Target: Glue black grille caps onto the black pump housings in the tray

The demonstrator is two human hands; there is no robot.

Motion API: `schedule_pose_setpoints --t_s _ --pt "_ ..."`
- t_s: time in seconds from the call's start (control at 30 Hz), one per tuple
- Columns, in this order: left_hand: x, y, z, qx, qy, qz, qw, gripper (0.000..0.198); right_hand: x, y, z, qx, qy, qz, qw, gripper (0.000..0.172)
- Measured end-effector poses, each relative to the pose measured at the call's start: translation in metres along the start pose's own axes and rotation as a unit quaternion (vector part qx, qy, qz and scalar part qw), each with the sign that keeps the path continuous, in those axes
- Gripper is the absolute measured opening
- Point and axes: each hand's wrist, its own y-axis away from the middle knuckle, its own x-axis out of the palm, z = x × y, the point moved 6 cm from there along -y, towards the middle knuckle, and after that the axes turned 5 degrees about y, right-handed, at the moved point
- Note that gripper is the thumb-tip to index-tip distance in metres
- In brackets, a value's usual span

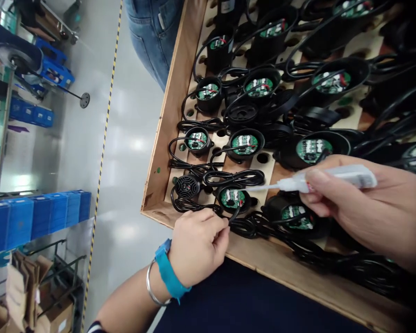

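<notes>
A wooden tray (159,152) holds several black round housings with green circuit boards and coiled black cables. My left hand (197,243), with a blue wristband and a metal bangle, pinches the black cable (234,215) beside the nearest housing (232,198) at the tray's front edge. My right hand (370,208) grips a white glue tube (333,178). Its thin nozzle points left and ends just above that nearest housing's green board.
A person in blue jeans (152,32) stands at the tray's far left corner. Left of the tray lies grey floor with a yellow-black line (102,152). Blue bins (34,217) sit on a rack at left, cardboard boxes (31,296) below.
</notes>
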Motion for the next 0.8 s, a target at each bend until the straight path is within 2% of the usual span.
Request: schedule_pose_setpoints --t_s 0.17,0.33,0.53,0.8 --pt "-0.002 -0.002 0.002 0.0 0.021 -0.018 1.0 0.012 0.008 0.005 0.021 -0.038 -0.016 0.024 0.999 0.044" --pt "-0.001 -0.002 0.002 -0.003 0.022 -0.011 1.0 0.012 0.013 0.006 0.019 -0.065 -0.006 0.007 0.998 0.041" --pt "0.0 -0.001 0.002 0.002 0.027 -0.015 1.0 0.011 0.019 0.008 0.017 -0.058 0.009 0.009 0.998 0.034" --pt "0.0 -0.001 0.003 0.002 0.016 -0.021 1.0 0.012 0.02 0.009 0.023 -0.078 0.011 0.009 0.997 0.04"
